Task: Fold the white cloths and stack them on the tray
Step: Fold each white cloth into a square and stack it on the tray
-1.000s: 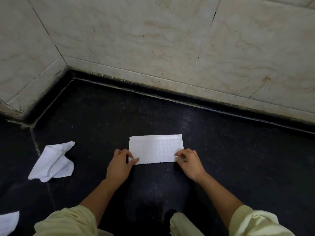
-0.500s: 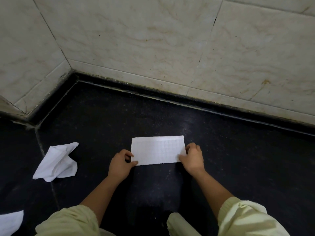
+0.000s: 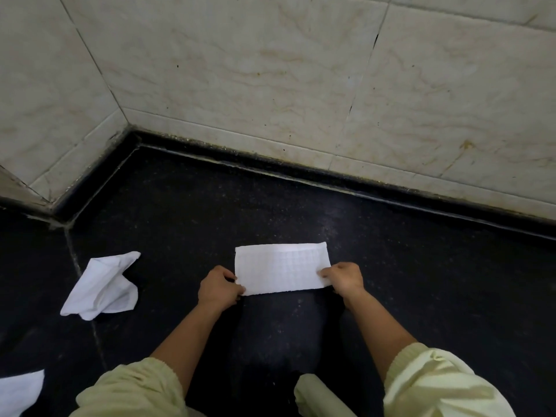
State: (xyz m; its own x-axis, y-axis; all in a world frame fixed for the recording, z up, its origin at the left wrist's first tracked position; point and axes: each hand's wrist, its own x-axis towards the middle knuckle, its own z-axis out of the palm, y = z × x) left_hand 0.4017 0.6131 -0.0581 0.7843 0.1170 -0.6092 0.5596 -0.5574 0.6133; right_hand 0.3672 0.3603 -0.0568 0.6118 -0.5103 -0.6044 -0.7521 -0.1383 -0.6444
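Our left hand (image 3: 218,285) pinches the near left corner of the cloth (image 3: 281,267), thumb on top and fingers curled at its edge. Our right hand (image 3: 346,278) grips the near right corner the same way, with its knuckles bent over the hem. Both forearms are bare, and they come out of pale yellow-green ribbed sleeves (image 3: 129,389) with gathered cuffs.

The cloth lies flat on the desk (image 3: 421,281) between our hands. It is a folded white rectangle, wider than it is deep, with a fine woven grid in its surface. A second layer shows along its far edge, near the right corner.

The desk is black polished stone, finely speckled, with a pale grouted seam running down its left part. Well to the left of our hands a crumpled cloth (image 3: 102,285) sits on that seam. It is white, creased, and bunched into loose peaks. A third cloth (image 3: 18,391), also white, shows one corner at the lower left edge of the view.

Behind the desk a raised black stone lip meets the wall (image 3: 270,70) of large cream tiles with faint tan veins, dark grout lines and small stains.
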